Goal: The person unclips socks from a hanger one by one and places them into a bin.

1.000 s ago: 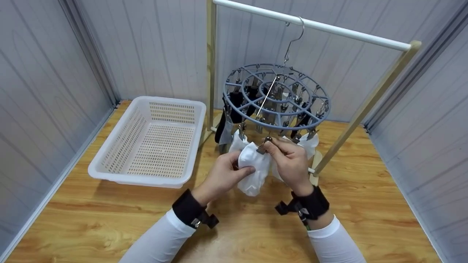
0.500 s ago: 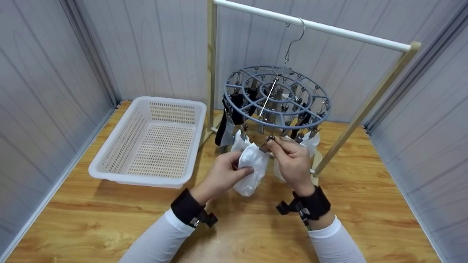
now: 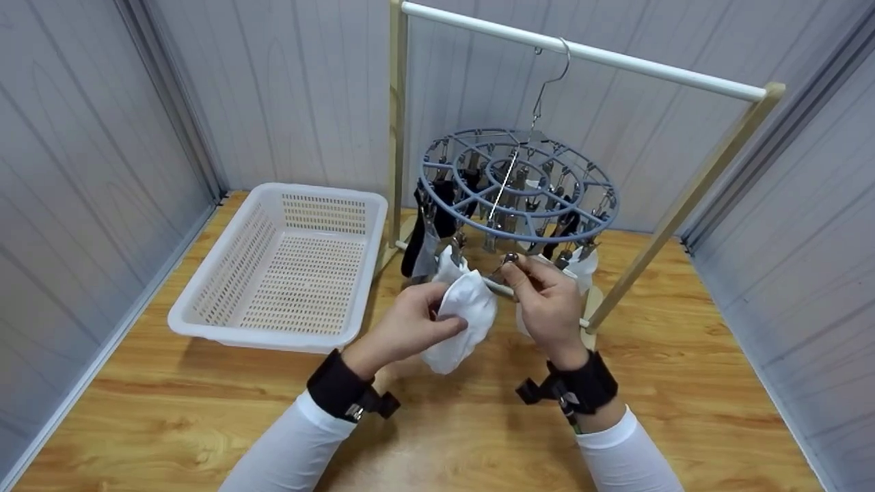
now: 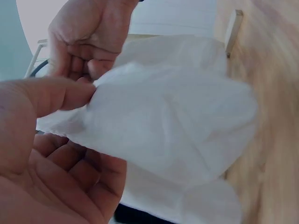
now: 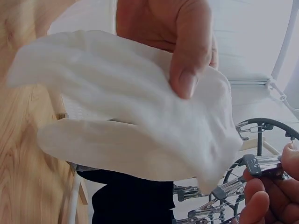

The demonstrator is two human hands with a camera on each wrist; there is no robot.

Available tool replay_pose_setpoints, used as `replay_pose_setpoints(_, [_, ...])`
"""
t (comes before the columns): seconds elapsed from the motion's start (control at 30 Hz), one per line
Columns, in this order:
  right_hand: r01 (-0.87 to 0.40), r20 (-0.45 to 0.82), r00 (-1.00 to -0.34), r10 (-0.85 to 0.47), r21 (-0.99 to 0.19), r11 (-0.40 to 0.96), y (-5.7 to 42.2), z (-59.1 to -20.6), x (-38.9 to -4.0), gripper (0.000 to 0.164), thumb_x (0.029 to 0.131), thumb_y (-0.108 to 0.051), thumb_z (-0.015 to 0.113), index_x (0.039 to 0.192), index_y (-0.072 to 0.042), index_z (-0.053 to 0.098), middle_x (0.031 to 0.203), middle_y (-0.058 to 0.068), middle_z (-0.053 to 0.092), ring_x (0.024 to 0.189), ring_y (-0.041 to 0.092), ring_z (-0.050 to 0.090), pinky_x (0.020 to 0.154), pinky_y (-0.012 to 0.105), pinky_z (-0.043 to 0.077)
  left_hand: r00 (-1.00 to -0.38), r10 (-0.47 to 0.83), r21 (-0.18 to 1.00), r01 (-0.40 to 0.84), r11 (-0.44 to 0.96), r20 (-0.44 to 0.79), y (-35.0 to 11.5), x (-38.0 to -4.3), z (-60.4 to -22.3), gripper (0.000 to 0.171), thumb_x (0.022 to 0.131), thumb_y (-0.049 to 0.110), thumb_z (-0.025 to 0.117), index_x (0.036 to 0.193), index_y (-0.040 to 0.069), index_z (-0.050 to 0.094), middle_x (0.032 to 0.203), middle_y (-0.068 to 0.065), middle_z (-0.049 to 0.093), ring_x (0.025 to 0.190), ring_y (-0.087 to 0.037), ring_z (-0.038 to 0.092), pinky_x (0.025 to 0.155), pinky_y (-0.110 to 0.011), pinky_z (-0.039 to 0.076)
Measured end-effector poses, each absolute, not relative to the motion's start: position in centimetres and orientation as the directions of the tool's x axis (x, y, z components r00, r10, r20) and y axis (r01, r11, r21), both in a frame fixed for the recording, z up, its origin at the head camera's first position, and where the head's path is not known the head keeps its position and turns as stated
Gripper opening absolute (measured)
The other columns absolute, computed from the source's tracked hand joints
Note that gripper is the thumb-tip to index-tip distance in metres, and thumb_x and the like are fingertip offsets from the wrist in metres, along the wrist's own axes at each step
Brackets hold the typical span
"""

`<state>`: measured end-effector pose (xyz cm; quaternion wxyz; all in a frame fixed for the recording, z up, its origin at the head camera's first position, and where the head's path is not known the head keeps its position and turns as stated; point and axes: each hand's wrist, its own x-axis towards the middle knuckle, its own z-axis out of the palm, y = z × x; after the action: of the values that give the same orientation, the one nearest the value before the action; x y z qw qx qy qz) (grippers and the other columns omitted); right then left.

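Note:
Between thumb and fingers, my left hand [image 3: 413, 321] pinches a white sock [image 3: 478, 309] near its upper end; the rest of the sock droops toward the table. My right hand [image 3: 550, 307] pinches a metal clip [image 5: 264, 165] that belongs to the round blue-grey hanger [image 3: 547, 240]. In the right wrist view a gap shows between this clip and the sock. Another white sock [image 5: 103, 147] hangs from the hanger close behind the held one. Black socks [image 3: 444, 215] hang at the hanger's left side, partly hidden under its rings.
The hanger hooks onto the white bar [image 3: 615, 59] of a wooden-legged rack. Left of the rack stands a white perforated basket [image 3: 260, 342] with nothing in it. More white fabric [image 3: 582, 268] hangs at the hanger's right. Panelled walls close in the back and sides.
The white sock has come away from the clip and moved slightly left and down with my left hand. My right hand stays nearly in place, still pinching the clip.

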<state>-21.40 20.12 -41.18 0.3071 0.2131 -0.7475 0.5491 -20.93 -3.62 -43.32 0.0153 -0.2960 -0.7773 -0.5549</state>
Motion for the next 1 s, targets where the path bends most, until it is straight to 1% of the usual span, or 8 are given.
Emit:
replay_pose_setpoints(0.1, [-0.647, 0.682, -0.731, 0.020, -0.703, 0.294, 20.1, -41.2, -21.4, 0.009, 0.101, 0.004, 0.078, 0.108, 0.007, 0.083, 0.094, 0.017, 0.079, 0.069, 0.007, 0.061, 0.060, 0.017, 0.049, -0.815, 0.484, 0.871, 0.453, 0.192, 0.318, -4.3, -20.8, -42.5, 0.024, 0.095, 0.007, 0.083, 0.116, -0.002, 0.077, 0.106, -0.010, 0.076, 0.086, -0.014, 0.071, 0.075, -0.033, 0.062])
replay_pose_setpoints(0.2, [-0.634, 0.666, -0.746, 0.020, -0.719, 0.285, 20.1, -41.1, -21.5, 0.010, 0.102, 0.003, 0.077, 0.109, 0.007, 0.082, 0.095, 0.016, 0.078, 0.067, 0.007, 0.059, 0.060, 0.018, 0.048, -0.799, 0.529, 0.885, 0.432, 0.172, 0.287, -5.2, -20.8, -41.8, 0.025, 0.096, 0.007, 0.083, 0.118, -0.003, 0.076, 0.105, -0.010, 0.079, 0.089, -0.015, 0.074, 0.078, -0.033, 0.063])
replay_pose_setpoints(0.37, [-0.616, 0.640, -0.768, 0.013, -0.744, 0.257, 20.1, -41.0, -21.4, 0.012, 0.102, 0.001, 0.078, 0.112, 0.006, 0.081, 0.101, 0.015, 0.080, 0.072, 0.010, 0.064, 0.063, 0.019, 0.051, -0.777, 0.576, 0.906, 0.400, 0.141, 0.254, -7.0, -20.8, -40.6, 0.029, 0.095, 0.007, 0.084, 0.121, -0.003, 0.076, 0.103, -0.009, 0.080, 0.091, -0.018, 0.075, 0.079, -0.034, 0.064])
replay_pose_setpoints(0.47, [-0.637, 0.660, -0.751, -0.005, -0.723, 0.269, 20.2, -40.9, -21.3, 0.014, 0.102, 0.002, 0.079, 0.115, 0.005, 0.081, 0.102, 0.014, 0.079, 0.077, 0.011, 0.067, 0.066, 0.020, 0.053, -0.780, 0.568, 0.912, 0.393, 0.119, 0.262, -8.1, -20.8, -40.1, 0.030, 0.095, 0.008, 0.084, 0.122, -0.004, 0.075, 0.102, -0.010, 0.080, 0.089, -0.020, 0.076, 0.078, -0.036, 0.066])
replay_pose_setpoints(0.7, [-0.724, 0.782, -0.621, -0.049, -0.548, 0.418, 20.6, -40.5, -21.2, 0.023, 0.100, 0.000, 0.082, 0.123, 0.006, 0.080, 0.110, 0.015, 0.078, 0.087, 0.016, 0.070, 0.077, 0.021, 0.057, -0.808, 0.500, 0.915, 0.398, 0.072, 0.312, -10.6, -21.0, -39.1, 0.036, 0.096, 0.007, 0.085, 0.128, -0.007, 0.074, 0.107, -0.015, 0.080, 0.092, -0.024, 0.078, 0.079, -0.039, 0.067])
replay_pose_setpoints(0.77, [-0.734, 0.812, -0.581, -0.059, -0.491, 0.468, 20.7, -40.3, -21.0, 0.025, 0.099, -0.001, 0.084, 0.123, 0.005, 0.080, 0.111, 0.016, 0.078, 0.086, 0.019, 0.070, 0.076, 0.022, 0.057, -0.823, 0.468, 0.912, 0.402, 0.080, 0.322, -11.4, -21.1, -38.9, 0.037, 0.096, 0.007, 0.085, 0.128, -0.007, 0.074, 0.108, -0.016, 0.080, 0.092, -0.024, 0.078, 0.080, -0.039, 0.067])
replay_pose_setpoints(0.9, [-0.736, 0.870, -0.486, -0.078, -0.360, 0.574, 20.9, -40.0, -20.9, 0.027, 0.095, -0.004, 0.087, 0.120, 0.005, 0.080, 0.101, 0.016, 0.075, 0.076, 0.023, 0.066, 0.070, 0.023, 0.052, -0.863, 0.378, 0.906, 0.406, 0.123, 0.335, -12.8, -21.3, -38.4, 0.035, 0.097, 0.007, 0.084, 0.127, -0.006, 0.074, 0.107, -0.016, 0.080, 0.090, -0.024, 0.078, 0.078, -0.037, 0.067])
replay_pose_setpoints(1.0, [-0.733, 0.906, -0.414, -0.090, -0.273, 0.623, 21.1, -39.7, -20.7, 0.027, 0.094, -0.007, 0.088, 0.117, 0.005, 0.080, 0.096, 0.016, 0.075, 0.072, 0.025, 0.062, 0.067, 0.027, 0.047, -0.889, 0.301, 0.903, 0.402, 0.153, 0.345, -13.9, -21.4, -38.1, 0.031, 0.098, 0.007, 0.083, 0.125, -0.006, 0.075, 0.105, -0.017, 0.079, 0.089, -0.025, 0.078, 0.076, -0.036, 0.067])
